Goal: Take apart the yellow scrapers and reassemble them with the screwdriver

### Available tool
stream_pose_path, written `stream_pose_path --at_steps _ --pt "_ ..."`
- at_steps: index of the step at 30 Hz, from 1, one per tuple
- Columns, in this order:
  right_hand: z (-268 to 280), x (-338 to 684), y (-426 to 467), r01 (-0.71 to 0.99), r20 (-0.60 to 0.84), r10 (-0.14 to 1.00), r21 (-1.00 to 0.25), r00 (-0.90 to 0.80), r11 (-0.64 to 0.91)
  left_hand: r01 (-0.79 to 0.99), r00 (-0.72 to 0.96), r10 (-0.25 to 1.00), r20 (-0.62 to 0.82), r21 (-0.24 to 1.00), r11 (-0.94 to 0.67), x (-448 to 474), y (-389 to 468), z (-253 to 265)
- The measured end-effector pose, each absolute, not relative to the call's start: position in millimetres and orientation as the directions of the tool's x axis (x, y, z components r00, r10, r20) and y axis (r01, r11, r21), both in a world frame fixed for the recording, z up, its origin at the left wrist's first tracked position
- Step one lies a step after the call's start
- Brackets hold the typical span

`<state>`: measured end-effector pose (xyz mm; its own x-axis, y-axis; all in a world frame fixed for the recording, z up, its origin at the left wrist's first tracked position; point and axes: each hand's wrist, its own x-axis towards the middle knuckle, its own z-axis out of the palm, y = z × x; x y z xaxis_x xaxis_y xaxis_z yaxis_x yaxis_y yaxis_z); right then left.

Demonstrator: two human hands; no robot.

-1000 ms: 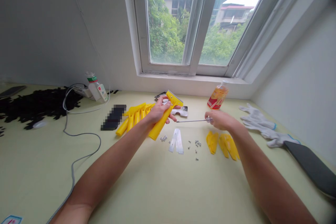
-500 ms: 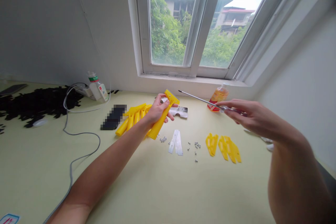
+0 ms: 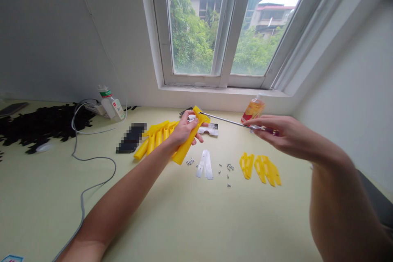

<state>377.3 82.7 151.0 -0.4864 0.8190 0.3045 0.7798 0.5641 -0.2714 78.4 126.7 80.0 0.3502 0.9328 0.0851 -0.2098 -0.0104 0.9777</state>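
My left hand (image 3: 183, 130) is wrapped round a yellow plastic scraper (image 3: 185, 149), held tilted above the table with its wide head up. Two screw spots show on that head. In my right hand (image 3: 281, 131) is a screwdriver (image 3: 225, 120), its shaft pointing left. The dark tip meets the upper screw spot on the scraper head; whether it sits in the screw is too small to tell. Below the hands lie pale flat blades (image 3: 205, 166), small nuts (image 3: 190, 161) and several loose screws (image 3: 230, 167). Thin yellow plates (image 3: 267, 170) lie to the right.
More yellow handles (image 3: 157, 137) lie behind my left forearm, beside a pixelated dark phone-like slab (image 3: 131, 138). An orange drink bottle (image 3: 253, 109) stands near the window. A grey cable (image 3: 96, 156), a clear bottle (image 3: 106, 100) and a black heap (image 3: 46, 125) occupy the left.
My right hand has moved left and slightly down, bringing the screwdriver tip from beside the scraper head onto it. My left hand keeps its hold. The view has shifted slightly.
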Motion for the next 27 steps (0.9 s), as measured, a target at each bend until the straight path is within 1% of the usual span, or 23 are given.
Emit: stream_pose_path --at_steps 6,9,11,13,15,17,19,21,24,27 --pt "152 375 82 0.777 0.31 0.807 -0.248 -0.502 0.579 -0.207 0.368 0.927 0.075 0.978 0.003 78 128 78" --pt "150 374 82 0.778 0.315 0.802 -0.234 -0.507 0.584 -0.173 0.345 0.932 0.112 0.983 -0.054 77 129 77" --pt "150 375 82 0.794 0.293 0.816 -0.223 -0.499 0.566 -0.139 0.322 0.935 0.149 0.984 -0.11 76 130 76" --pt "149 374 83 0.824 0.267 0.84 -0.207 -0.472 0.528 -0.089 0.304 0.934 0.186 0.982 -0.166 75 130 76" --pt "150 372 83 0.855 0.279 0.862 -0.192 -0.422 0.481 -0.036 0.298 0.931 0.21 0.977 -0.209 76 129 75" --pt "150 367 85 0.874 0.33 0.87 -0.199 -0.365 0.442 0.0 0.323 0.924 0.204 0.977 -0.215 80 126 73" --pt "147 360 87 0.877 0.336 0.877 -0.221 -0.343 0.428 0.015 0.365 0.914 0.176 0.981 -0.195 87 123 69" --pt "142 352 92 0.872 0.249 0.896 -0.242 -0.367 0.425 0.037 0.379 0.914 0.142 0.985 -0.168 93 121 63" --pt "133 341 100 0.883 0.071 0.917 -0.249 -0.392 0.397 0.124 0.331 0.938 0.106 0.98 -0.154 97 122 54" --pt "129 333 105 0.88 -0.062 0.909 -0.285 -0.411 0.379 0.221 0.282 0.951 0.127 0.956 -0.193 93 127 49"
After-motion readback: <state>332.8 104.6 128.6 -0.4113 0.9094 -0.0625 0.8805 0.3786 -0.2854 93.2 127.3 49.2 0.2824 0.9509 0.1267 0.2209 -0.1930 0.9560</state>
